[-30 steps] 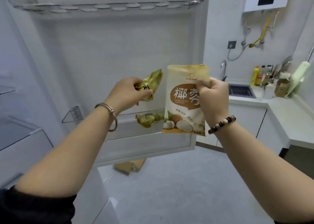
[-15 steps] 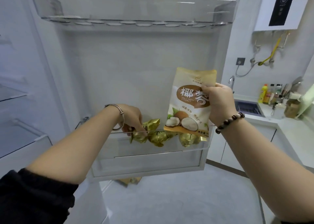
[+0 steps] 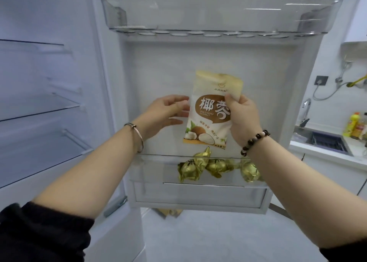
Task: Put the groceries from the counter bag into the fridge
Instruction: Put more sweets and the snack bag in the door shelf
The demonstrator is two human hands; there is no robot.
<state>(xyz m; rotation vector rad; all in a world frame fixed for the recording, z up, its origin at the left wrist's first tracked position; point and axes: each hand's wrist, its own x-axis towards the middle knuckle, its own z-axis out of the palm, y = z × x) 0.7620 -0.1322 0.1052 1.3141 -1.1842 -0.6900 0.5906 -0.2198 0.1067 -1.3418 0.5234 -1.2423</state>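
Observation:
A cream and brown pouch of desiccated coconut [image 3: 208,110] hangs upright in front of the open fridge door, just above the clear lower door bin [image 3: 151,172]. My right hand [image 3: 243,118] grips the pouch by its right edge, thumb on the front. My left hand [image 3: 168,112] is beside the pouch's left edge, fingers straight and reaching towards it; whether they touch it I cannot tell. Three gold foil-wrapped packets [image 3: 200,167] lie in the lower door bin, below the pouch.
An upper clear door bin [image 3: 218,17] spans the door overhead. Glass fridge shelves [image 3: 39,106] are on the left. At the right are a white counter with a sink [image 3: 327,142] and bottles [image 3: 355,126]. A cardboard piece [image 3: 170,212] lies on the floor under the door.
My left hand let go of a gold packet in the lower door bin and rose to the pouch's left edge. My right hand kept the pouch, which now hangs a little above the bin.

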